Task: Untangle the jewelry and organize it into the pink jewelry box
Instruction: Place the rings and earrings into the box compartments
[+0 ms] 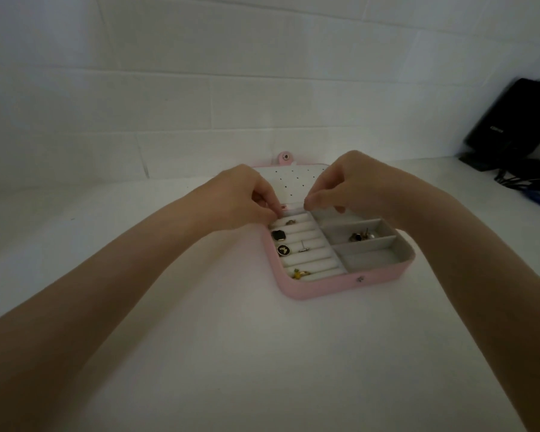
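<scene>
Fingers (267, 199) of both hands curled, pinching at pink jewelry box (325, 285) rear edge, forearms extended, item unclear

A pink jewelry box (325, 286) lies open on a white table (231, 353), its perforated lid (296, 185) laid back toward twelve o'clock. Both hands hover over the box's far edge with fingers curled, the left hand (247, 198) at ten o'clock of the box and the right hand (353, 182) at one o'clock, fingertips nearly meeting; what they pinch is too small to tell. The ring rolls hold a black square earring (277, 235), a black round earring (283, 250) and a yellow piece (299, 273), with a cluster of earrings (361, 236) in the middle right compartment and a black device (518, 120) at two o'clock.
</scene>
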